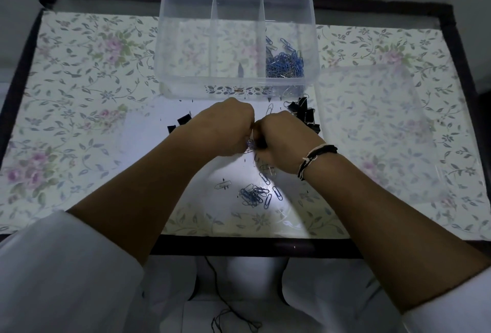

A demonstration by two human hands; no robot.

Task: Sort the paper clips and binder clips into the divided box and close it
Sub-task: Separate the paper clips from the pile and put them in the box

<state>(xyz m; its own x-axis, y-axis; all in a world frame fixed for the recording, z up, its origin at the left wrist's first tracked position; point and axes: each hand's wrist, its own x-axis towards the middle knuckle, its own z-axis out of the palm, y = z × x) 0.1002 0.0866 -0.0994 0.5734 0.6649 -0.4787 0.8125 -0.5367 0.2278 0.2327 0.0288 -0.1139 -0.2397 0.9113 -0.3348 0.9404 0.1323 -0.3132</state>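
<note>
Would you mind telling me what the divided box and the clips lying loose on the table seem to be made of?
The divided box looks like clear, slightly frosted plastic: the floral table cover shows through its walls. The loose paper clips look like thin bent wire, some blue-coated, some bare and shiny. The binder clips look black, probably painted metal.
</note>
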